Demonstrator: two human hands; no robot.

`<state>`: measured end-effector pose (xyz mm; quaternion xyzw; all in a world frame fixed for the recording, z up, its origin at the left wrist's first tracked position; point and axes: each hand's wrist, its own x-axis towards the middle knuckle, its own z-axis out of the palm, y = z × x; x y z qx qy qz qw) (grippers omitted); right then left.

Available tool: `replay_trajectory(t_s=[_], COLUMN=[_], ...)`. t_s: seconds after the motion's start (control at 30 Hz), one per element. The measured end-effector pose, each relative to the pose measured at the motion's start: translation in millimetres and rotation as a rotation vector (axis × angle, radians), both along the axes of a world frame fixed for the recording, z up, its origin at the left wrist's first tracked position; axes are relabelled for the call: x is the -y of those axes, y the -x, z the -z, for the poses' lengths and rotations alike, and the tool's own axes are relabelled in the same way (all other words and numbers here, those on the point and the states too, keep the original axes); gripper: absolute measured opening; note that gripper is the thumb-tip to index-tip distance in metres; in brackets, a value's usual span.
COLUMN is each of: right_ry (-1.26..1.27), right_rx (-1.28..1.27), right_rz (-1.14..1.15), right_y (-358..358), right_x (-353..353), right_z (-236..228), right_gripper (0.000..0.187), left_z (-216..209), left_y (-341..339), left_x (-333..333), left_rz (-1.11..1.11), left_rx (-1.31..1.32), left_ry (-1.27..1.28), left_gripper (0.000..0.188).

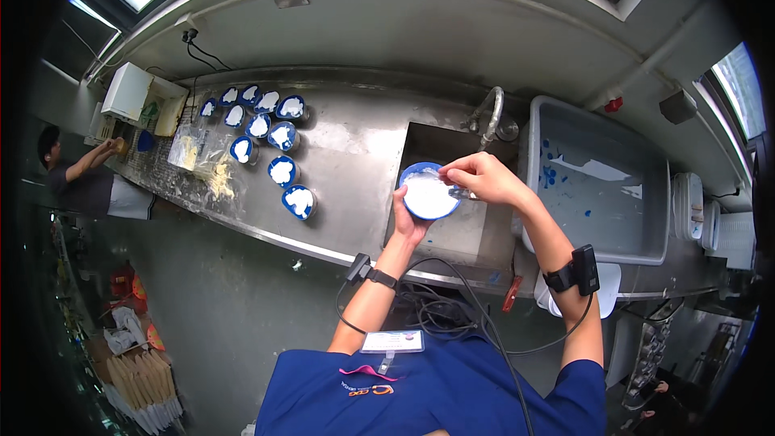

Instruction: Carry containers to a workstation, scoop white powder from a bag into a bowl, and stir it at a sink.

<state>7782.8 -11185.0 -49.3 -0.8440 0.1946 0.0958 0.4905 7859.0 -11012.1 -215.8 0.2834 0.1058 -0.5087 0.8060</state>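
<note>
While a blue bowl [420, 167] is cupped in the left grip [411, 224] near the worktop's front edge [343, 257], some shiny tool [460, 193] is pinched in the right grip [488, 178].

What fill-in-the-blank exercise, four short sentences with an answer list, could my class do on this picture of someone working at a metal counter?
1. The left hand holds a bowl whose rim is coloured ____.
2. The right hand is over the bowl, whose contents are coloured ____.
3. The large grey tub stands to the ____ of the sink.
4. The group of cups stands to the ____ of the sink.

Missing words: blue; white; right; left.
</note>
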Motion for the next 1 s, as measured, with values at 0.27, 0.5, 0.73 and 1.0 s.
replay_trajectory(t_s=[0.27,0.5,0.73,1.0], right_ry=[-0.269,-1.142,-0.326,0.667], right_rx=[-0.221,0.198,-0.162,-0.692], right_rz=[0.448,0.991,0.085,-0.187], right_y=[13,-8,-12,26], right_x=[65,61,3,15], right_z=[108,148,108,58], right_gripper=[0.043,0.034,0.037,0.054], left_z=[19,38,27,31], left_y=[16,21,11,5], left_x=[5,3,14,6], left_rz=[0.068,0.104,0.105,0.090], left_rx=[-0.010,-0.028,0.022,0.038], left_ry=[-0.024,-0.037,0.036,0.015], left_gripper=[0.075,0.074,0.079,0.082])
